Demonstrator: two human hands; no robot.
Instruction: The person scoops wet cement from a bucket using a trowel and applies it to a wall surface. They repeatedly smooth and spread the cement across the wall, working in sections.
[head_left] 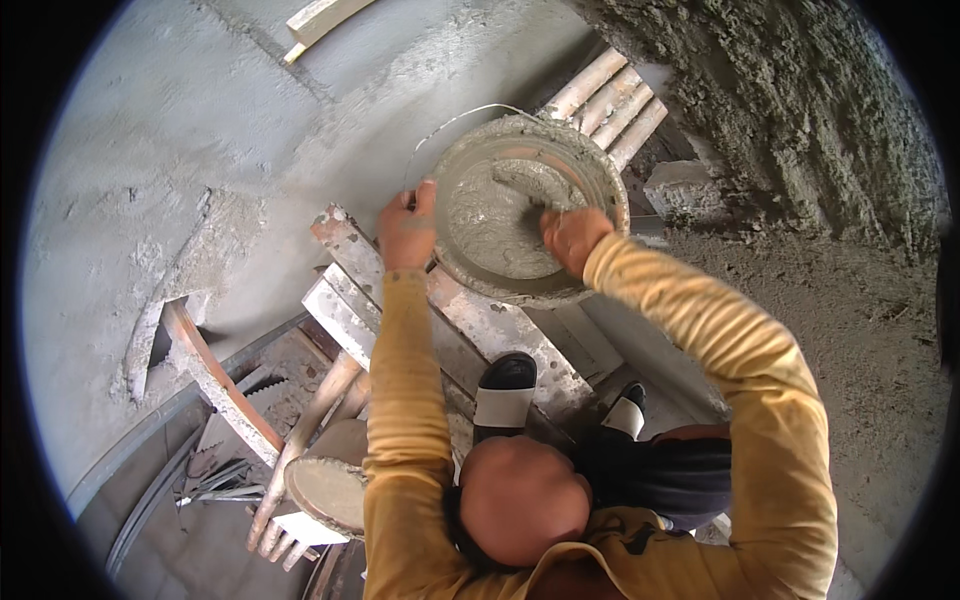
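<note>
A round bucket (447,262) of wet grey mortar (490,232) stands on the planks in front of me, its thin wire handle lying up over the far left side. My left hand (408,232) grips the bucket's left rim, thumb and fingers closed on it. Inside the bucket, my right hand (577,240) is closed around a trowel (537,214). Mortar covers most of that tool, so its blade is hard to make out. Both forearms are in yellow sleeves.
Mortar-spattered planks (510,335) lie under the bucket, with wooden poles (605,105) behind. My sandalled foot (505,390) is on the boards. A second bucket (325,490) sits lower left. Smooth plaster wall (250,130) rises left, rough mortar wall (800,110) right.
</note>
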